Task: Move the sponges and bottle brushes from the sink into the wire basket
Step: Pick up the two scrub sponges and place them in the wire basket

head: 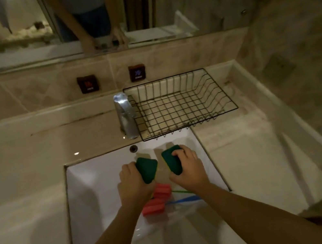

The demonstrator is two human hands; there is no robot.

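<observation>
My left hand [133,181] grips a green-topped sponge [147,169] over the white sink [86,188]. Beside it, my right hand [187,168] holds a second green sponge [172,160]. Both sponges are lifted above the basin. Below my hands, two bottle brushes with pink ribbed foam heads [158,199] lie in the sink, one with a green handle [182,192], one with a blue handle [185,200]. The black wire basket [222,98] stands on the counter behind the sink at the right, with nothing in it.
A chrome tap [125,115] stands just left of the basket, at the sink's back edge. Hot and cold wall buttons [112,79] sit on the tiled wall under a mirror. Counter stretches left and right of the sink; a wall closes the right side.
</observation>
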